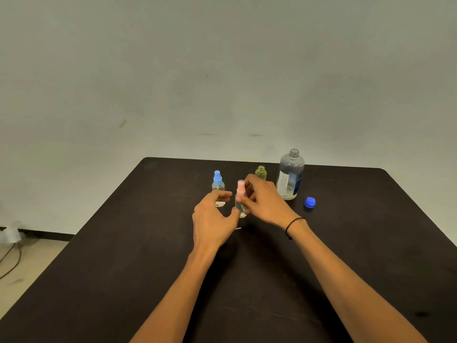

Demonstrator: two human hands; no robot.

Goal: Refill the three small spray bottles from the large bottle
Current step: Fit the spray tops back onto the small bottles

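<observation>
Left hand (212,216) steadies the pink-topped spray bottle (240,201) low while right hand (262,201) pinches its sprayer; best twist gently, keeping it upright on the surface (123,256)

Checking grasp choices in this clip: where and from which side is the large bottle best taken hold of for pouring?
Grip the large bottle around its wide body at label height, coming from its right. It stands upright with its neck uncapped, so a low side wrap keeps it steady. Its left is crowded by the right hand and the yellow bottle. The blue cap lies clear in front.
</observation>
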